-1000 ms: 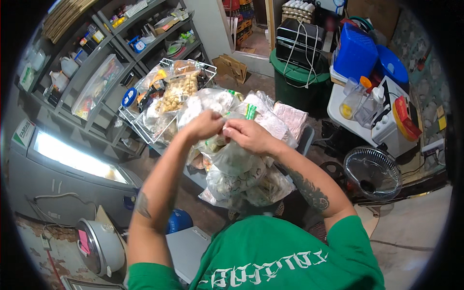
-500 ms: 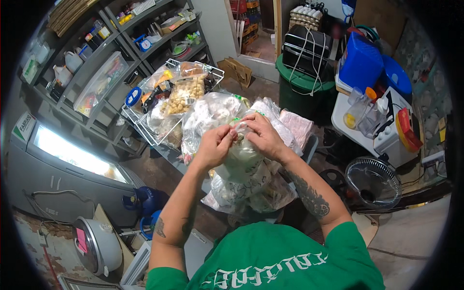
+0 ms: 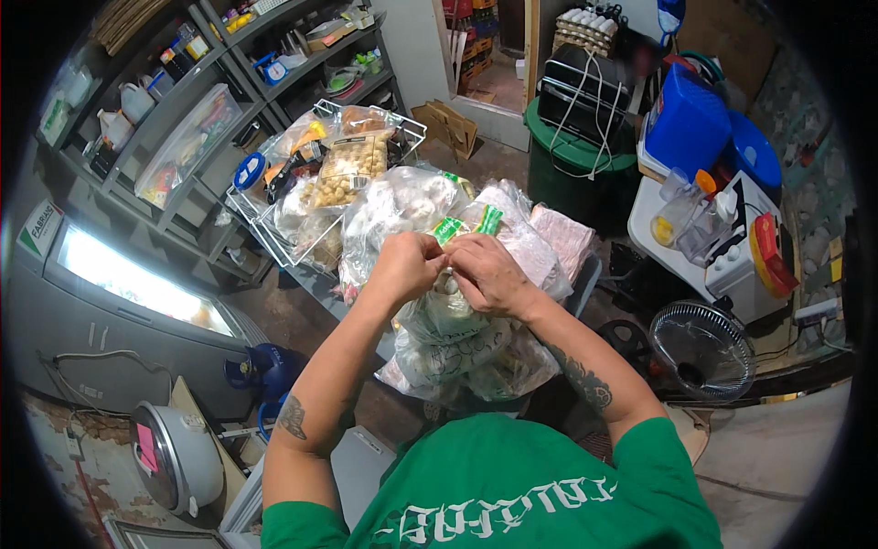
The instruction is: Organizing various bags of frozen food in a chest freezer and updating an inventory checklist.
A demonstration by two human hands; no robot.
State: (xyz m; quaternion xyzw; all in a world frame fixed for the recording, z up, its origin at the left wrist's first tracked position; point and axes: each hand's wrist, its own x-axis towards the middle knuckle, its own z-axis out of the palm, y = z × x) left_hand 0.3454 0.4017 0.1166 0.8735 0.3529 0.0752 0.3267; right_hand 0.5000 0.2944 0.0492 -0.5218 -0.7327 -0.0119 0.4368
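The right grip settles closer beside the left grip, both pinching the plastic bag just below them, leaving its top seemingly gathered.

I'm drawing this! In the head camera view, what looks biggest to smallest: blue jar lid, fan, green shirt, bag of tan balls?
1. Green shirt
2. Fan
3. Bag of tan balls
4. Blue jar lid

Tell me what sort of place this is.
Looks like a food storeroom or back kitchen, though which isn't certain: grey shelving loaded with containers, stacked egg trays, and a wire basket of bagged goods.
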